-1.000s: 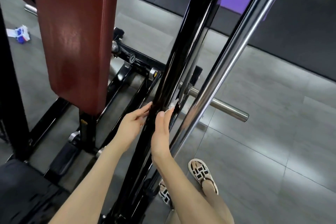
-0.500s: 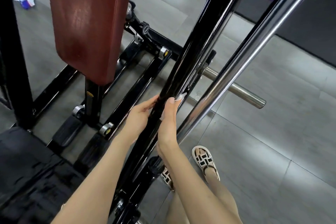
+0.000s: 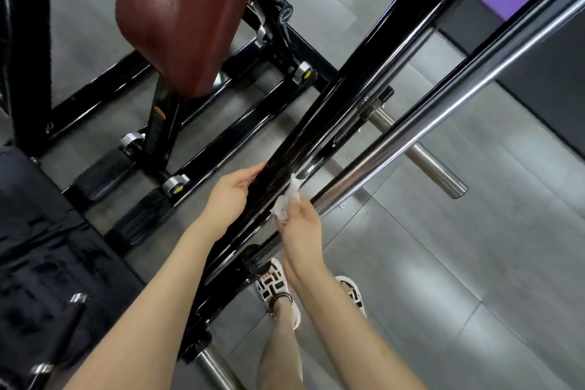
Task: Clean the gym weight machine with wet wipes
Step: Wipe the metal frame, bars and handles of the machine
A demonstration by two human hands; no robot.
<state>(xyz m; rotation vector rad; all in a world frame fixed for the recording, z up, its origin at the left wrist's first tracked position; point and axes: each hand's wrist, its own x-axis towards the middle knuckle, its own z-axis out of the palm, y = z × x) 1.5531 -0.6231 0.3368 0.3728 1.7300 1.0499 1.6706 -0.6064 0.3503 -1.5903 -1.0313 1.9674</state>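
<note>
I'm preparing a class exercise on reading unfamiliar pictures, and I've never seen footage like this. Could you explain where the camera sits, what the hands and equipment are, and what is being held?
The current picture comes from a camera worn on a person's head, looking down at their own arms. The slanted black post is part of a gym weight machine. A shiny steel bar runs beside it, and a red pad stands to the left. The right hand pinches a crumpled white wipe against the post. The left hand touches the post's other side. Below are the grey floor and the person's sandals.
</note>
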